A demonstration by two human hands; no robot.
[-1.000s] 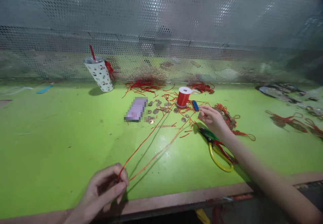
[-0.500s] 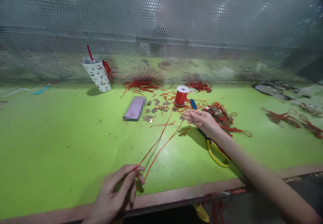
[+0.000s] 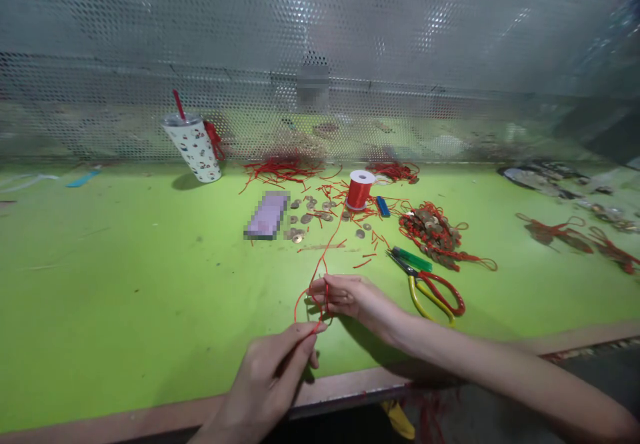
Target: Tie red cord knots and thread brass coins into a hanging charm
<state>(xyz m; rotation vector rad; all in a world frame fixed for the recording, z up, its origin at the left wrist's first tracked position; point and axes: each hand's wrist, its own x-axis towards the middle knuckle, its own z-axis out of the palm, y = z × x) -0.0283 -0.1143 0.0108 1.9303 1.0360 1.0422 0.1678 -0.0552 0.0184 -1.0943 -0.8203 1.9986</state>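
A red cord (image 3: 329, 246) runs from a white-ended spool (image 3: 359, 192) down to my hands. My left hand (image 3: 280, 364), near the table's front edge, pinches the cord between thumb and forefinger. Just beyond it my right hand (image 3: 350, 297) has its fingers closed on the same cord, with a strand looped over them. Slack loops hang between the two hands. Several round coins with holes (image 3: 311, 209) lie scattered left of the spool. Right of my right hand rest scissors (image 3: 425, 291) with one yellow and one red handle.
A green lighter-like piece (image 3: 413, 259) touches the scissors. Behind it is a heap of corded coins (image 3: 433, 234). A phone-like purple slab (image 3: 269, 215), a patterned tumbler (image 3: 195, 147), a blue piece (image 3: 383, 206) and red cord scraps (image 3: 283, 169) lie about. Perforated metal sheeting (image 3: 320, 44) stands behind.
My right hand has come back from beside the spool to just beyond my left hand. My left hand has shifted right. The two stretched strands are now slack loops between the hands.
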